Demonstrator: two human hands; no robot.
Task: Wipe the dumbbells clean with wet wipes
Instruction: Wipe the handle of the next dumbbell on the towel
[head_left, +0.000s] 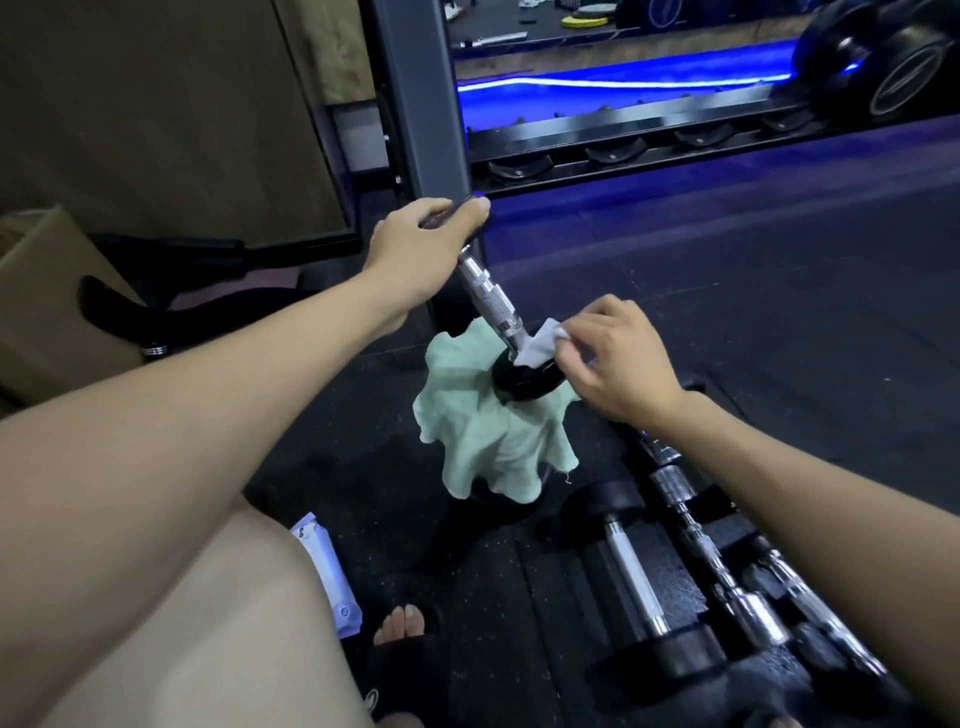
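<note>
A dumbbell stands tilted on end, its chrome knurled handle (488, 296) rising toward the upper left. My left hand (421, 244) grips its top black head. Its lower black head (524, 382) rests on a pale green cloth (488, 441) draped over something hidden beneath. My right hand (618, 358) pinches a white wet wipe (540, 345) and presses it against the handle's base where it meets the lower head.
Several black dumbbells (639, 587) with chrome handles lie on the dark rubber floor at lower right. A wet wipe pack (327, 566) lies by my knee. A dumbbell rack (597, 140) with blue lighting stands behind, with its grey post (421, 104). A cardboard box (36, 291) sits at left.
</note>
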